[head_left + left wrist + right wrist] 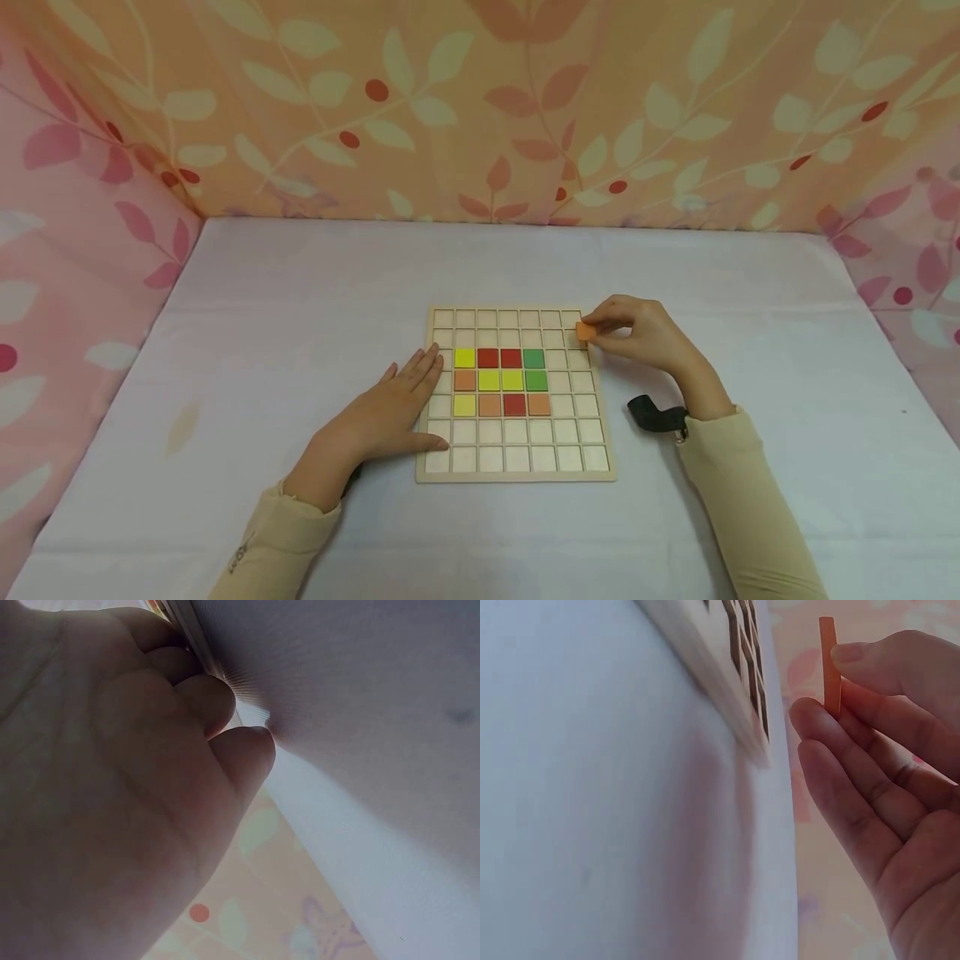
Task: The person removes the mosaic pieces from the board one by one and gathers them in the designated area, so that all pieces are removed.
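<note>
A light wooden grid board (517,477) lies flat on the table. Three rows of coloured square tiles fill its middle cells: yellow (465,358), red (487,358), green (534,358) and orange (465,381). My left hand (382,417) rests along the board's left side, fingers extended, the thumb over the lower left cells. Between thumb and fingertips, my right hand (637,333) pinches a loose orange tile (585,332) over the upper right edge. In the right wrist view this tile (829,667) appears edge-on, raised above the table.
White cloth (300,275) covers the table around the board. Floral curtains (480,108) rise behind it and at both sides. A black curved piece (656,414) sits at the right wrist, beside the beige sleeve (742,500).
</note>
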{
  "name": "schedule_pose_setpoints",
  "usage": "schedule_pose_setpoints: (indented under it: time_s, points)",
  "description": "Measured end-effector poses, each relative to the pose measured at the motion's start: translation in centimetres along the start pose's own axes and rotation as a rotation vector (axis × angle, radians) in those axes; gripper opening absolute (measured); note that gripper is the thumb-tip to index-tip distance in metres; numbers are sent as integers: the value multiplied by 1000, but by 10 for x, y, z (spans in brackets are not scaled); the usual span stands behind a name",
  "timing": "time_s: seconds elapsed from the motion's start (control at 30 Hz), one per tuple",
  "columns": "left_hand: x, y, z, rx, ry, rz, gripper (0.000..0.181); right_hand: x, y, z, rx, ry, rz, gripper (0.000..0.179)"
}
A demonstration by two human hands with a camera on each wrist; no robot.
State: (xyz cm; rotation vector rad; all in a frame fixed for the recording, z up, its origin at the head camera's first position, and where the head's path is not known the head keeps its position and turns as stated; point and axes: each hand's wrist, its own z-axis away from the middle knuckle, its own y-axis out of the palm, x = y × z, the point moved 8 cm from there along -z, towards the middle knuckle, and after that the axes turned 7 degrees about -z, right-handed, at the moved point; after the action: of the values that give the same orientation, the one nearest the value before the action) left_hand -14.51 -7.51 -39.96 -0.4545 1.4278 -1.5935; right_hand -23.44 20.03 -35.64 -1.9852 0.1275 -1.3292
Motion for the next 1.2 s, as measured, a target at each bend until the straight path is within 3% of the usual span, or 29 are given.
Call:
schedule_pose_setpoints:
  time_s: [0.4, 0.57, 0.97, 1.2]
  points:
    - [3, 2, -1, 9, -13, 18, 105, -24, -22, 13, -74, 120, 0, 27]
    - [4, 3, -2, 18, -15, 21, 105, -34, -27, 16, -64, 141, 20, 26]
    - [4, 0, -5, 17, -4, 5, 105, -40, -25, 15, -33, 82, 186, 21]
    - [5, 2, -6, 30, -8, 13, 105, -52, -26, 18, -33, 205, 91, 26]
